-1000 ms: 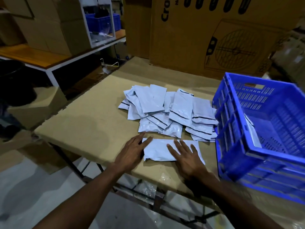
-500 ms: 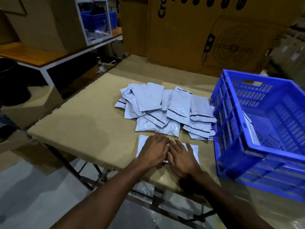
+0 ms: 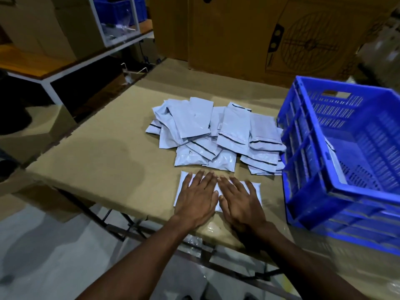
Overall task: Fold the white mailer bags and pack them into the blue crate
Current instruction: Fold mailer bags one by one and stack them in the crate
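Observation:
One white mailer bag (image 3: 255, 187) lies flat near the table's front edge. My left hand (image 3: 198, 194) and my right hand (image 3: 238, 198) press on it side by side with straight fingers, covering most of it. Just behind lies a loose pile of several white mailer bags (image 3: 216, 135) with black strips. The blue crate (image 3: 307, 187) stands at the right of the table, tilted towards me; a white bag (image 3: 333, 161) leans against its inner left wall.
The brown table (image 3: 97, 152) has bare surface left of the pile. Large cardboard boxes (image 3: 249, 33) stand behind it. A white-framed bench (image 3: 65, 72) with another blue crate sits at the back left. Grey floor lies below the front edge.
My hands came from the bag's two ends to its middle. They now lie flat and a little spread on the bag.

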`<state>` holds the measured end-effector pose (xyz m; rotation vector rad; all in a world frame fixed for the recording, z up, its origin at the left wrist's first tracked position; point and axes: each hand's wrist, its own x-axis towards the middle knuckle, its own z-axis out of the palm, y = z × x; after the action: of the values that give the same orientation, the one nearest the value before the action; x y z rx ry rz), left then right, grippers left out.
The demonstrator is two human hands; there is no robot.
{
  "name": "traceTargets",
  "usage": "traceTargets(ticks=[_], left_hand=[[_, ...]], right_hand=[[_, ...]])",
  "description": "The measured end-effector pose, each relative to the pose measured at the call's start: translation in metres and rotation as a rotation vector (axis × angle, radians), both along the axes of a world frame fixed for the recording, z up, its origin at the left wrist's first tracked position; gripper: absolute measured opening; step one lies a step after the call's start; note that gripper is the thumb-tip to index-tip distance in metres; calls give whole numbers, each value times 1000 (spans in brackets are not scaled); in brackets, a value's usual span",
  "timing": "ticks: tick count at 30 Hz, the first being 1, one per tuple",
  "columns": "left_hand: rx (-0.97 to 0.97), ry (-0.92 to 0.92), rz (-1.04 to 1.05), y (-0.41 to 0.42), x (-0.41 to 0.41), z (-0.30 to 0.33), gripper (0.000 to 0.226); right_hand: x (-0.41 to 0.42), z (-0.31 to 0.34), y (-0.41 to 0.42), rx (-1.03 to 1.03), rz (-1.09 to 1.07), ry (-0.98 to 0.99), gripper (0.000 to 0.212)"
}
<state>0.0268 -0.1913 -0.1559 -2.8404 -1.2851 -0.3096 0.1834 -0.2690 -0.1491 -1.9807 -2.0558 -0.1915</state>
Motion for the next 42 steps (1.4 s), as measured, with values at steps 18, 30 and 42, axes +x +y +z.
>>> traceTargets(ticks=[18, 30, 42], left_hand=[[-163, 23, 34, -1, -1, 11, 71], [-194, -32, 116, 2, -15, 9, 72], [-192, 77, 84, 0, -15, 10, 75]], right_hand=[[30, 2, -15, -204, -84, 140, 70], [29, 4, -16, -302, -125, 144, 61], [26, 16, -11, -344, -97, -37, 68]])
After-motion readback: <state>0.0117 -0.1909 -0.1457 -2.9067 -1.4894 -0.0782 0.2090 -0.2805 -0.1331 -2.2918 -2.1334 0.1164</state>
